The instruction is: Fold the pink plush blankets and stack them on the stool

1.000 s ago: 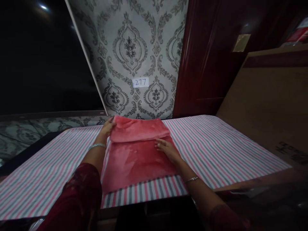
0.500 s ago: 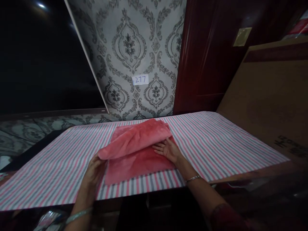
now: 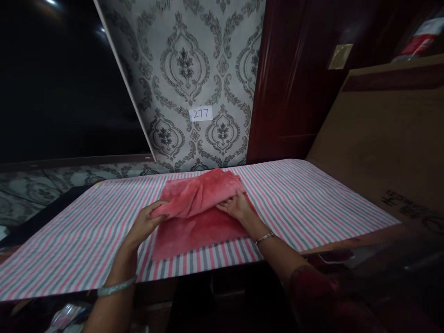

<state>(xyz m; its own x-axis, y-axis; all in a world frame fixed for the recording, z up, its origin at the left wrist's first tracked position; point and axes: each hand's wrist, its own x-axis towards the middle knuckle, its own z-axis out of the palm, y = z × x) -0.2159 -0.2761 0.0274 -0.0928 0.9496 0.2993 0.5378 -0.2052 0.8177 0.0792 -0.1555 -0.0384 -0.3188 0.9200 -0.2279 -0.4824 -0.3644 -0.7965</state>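
A pink plush cloth (image 3: 201,233) lies folded on a striped tablecloth (image 3: 277,199), its upper layer partly lifted and creased. My left hand (image 3: 144,223) pinches the left corner of that raised layer, thumb and fingers closed round it. At the right end of the same layer is my right hand (image 3: 238,206), its thumb over the edge and its fingers tucked beneath, partly hidden by the fabric. The lower layer rests flat near the table's front edge.
A large cardboard box (image 3: 388,138) stands along the right side. Behind the table are a patterned wall with a paper label (image 3: 200,114) and a dark screen (image 3: 69,92) at left. A plastic-wrapped item (image 3: 67,317) sits below the front left edge.
My left hand has moved up and inward with the cloth's corner, bunching the raised layer. My right hand's fingers have drawn in at the layer's right edge. The view has shifted slightly.
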